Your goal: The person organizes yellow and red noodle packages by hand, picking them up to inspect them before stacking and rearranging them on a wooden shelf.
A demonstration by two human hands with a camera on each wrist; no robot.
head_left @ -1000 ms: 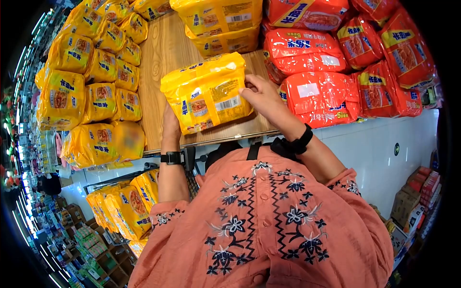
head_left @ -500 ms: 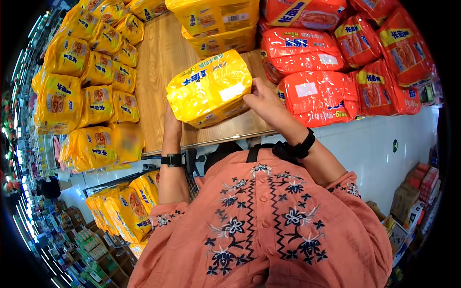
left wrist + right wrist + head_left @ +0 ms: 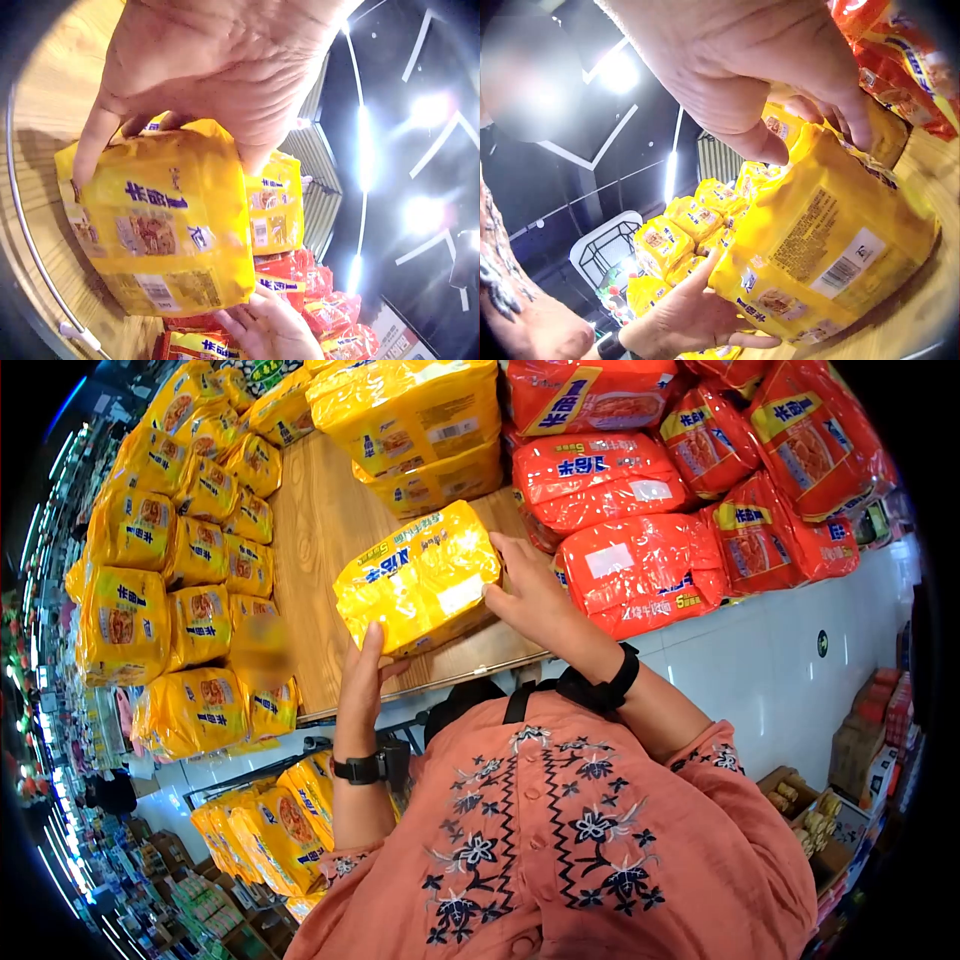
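A yellow multipack of instant noodles (image 3: 420, 575) is held between both hands, above the wooden table top. My left hand (image 3: 362, 675) grips its near left end, thumb on the upper edge and fingers lower down. At the other end my right hand (image 3: 535, 595) holds the pack, thumb toward me and fingers on the far side. In the left wrist view, the left hand (image 3: 217, 67) spans one end of the pack (image 3: 161, 225). The right wrist view shows the right hand (image 3: 735, 67) pinching the pack's end, above a barcode panel.
Yellow packs (image 3: 125, 620) are stacked along the table's left side, and more yellow packs (image 3: 410, 420) stand behind the held one. Red packs (image 3: 640, 570) pile up on the right. The wooden table (image 3: 315, 570) ends just before me. A cart (image 3: 265, 830) with yellow packs stands lower left.
The pack has tipped from showing its barcode side to showing its top face, then moved slightly left and nearer. The left thumb has come up onto the near corner. The head view has shifted.
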